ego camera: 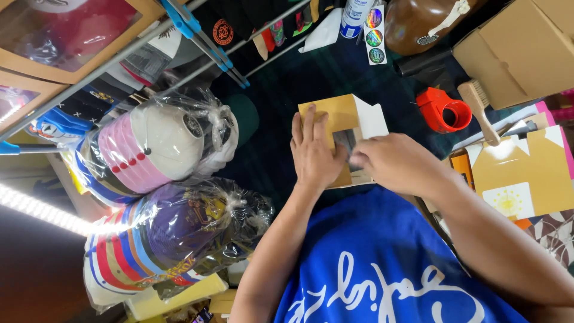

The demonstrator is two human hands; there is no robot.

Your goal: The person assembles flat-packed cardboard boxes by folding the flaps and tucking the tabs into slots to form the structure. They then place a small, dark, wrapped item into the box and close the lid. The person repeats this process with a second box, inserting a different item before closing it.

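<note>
Head view shows a flat-folded tan cardboard box with a clear window panel and white flap (344,122) lying on the dark counter (287,101), just ahead of the blue shirt. Left hand (314,155) lies flat on it, fingers spread, pressing down. Right hand (394,161) is loosely curled at the window edge; grip cannot be confirmed. Judged light, thin and easily creased; best held by its folded edges, not the window film.

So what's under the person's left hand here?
The left hand lies flat on a tan cardboard box with a cut-out window, on the dark table. The right hand covers the box's near edge, hiding that part.
</note>
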